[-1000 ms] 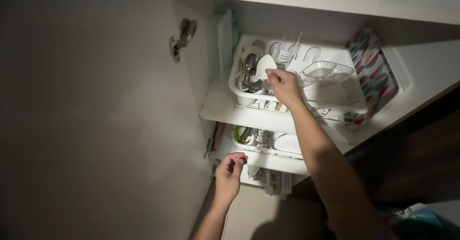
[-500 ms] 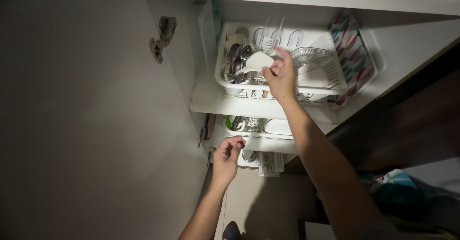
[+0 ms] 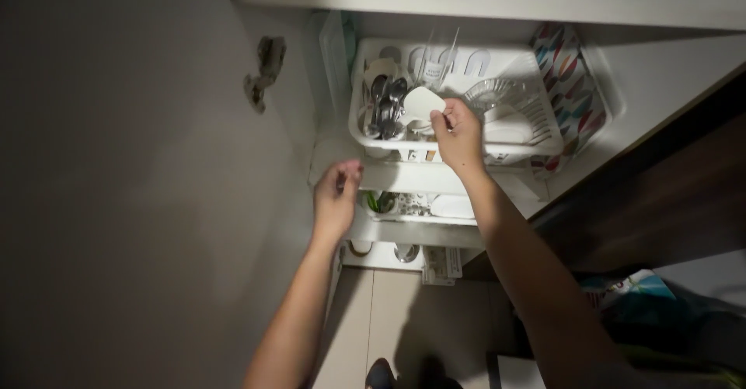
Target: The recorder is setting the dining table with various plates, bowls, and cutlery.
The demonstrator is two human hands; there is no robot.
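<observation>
While my right hand (image 3: 458, 134) pinches the flat white plastic scoop (image 3: 420, 102) over the white plastic dish rack (image 3: 373, 144), my left hand (image 3: 334, 198) hangs loosely curled, holding nothing, down-left.

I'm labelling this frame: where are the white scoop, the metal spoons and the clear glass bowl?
white scoop (image 3: 422, 101), head view, on its broad flat blade.
metal spoons (image 3: 384, 111), head view, on the bunched handles.
clear glass bowl (image 3: 497, 94), head view, on its ribbed rim.

Cutlery (image 3: 385, 109) and glass bowl (image 3: 501, 97) crowd the rack (image 3: 544, 144); shelf front open
</observation>
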